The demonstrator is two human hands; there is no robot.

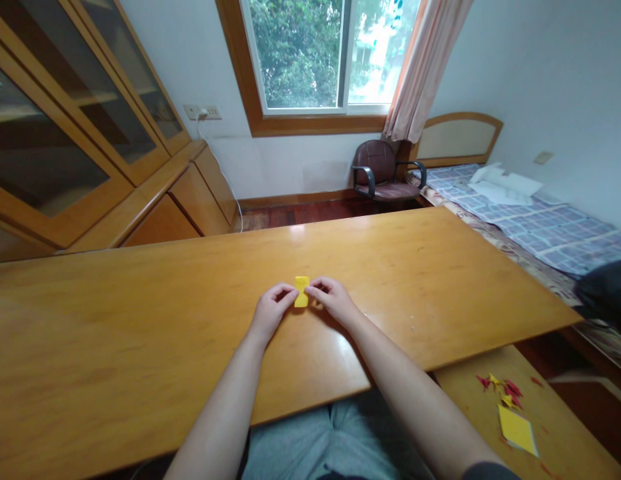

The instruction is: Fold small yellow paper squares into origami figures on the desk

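A small yellow piece of paper (301, 284), taller than wide, is held just over the wooden table in front of me. My left hand (273, 309) pinches its left edge between thumb and fingertips. On the opposite edge, my right hand (334, 300) grips the paper in the same way. Whether the paper is folded in layers cannot be made out from here.
The wooden table (140, 333) spans the view. Lower right, a side surface (470, 427) bears a yellow paper stack (518, 430) and several red and yellow folded paper pieces (510, 392). Beyond stand a chair (383, 170), a bed (545, 227) and a cabinet (155, 200).
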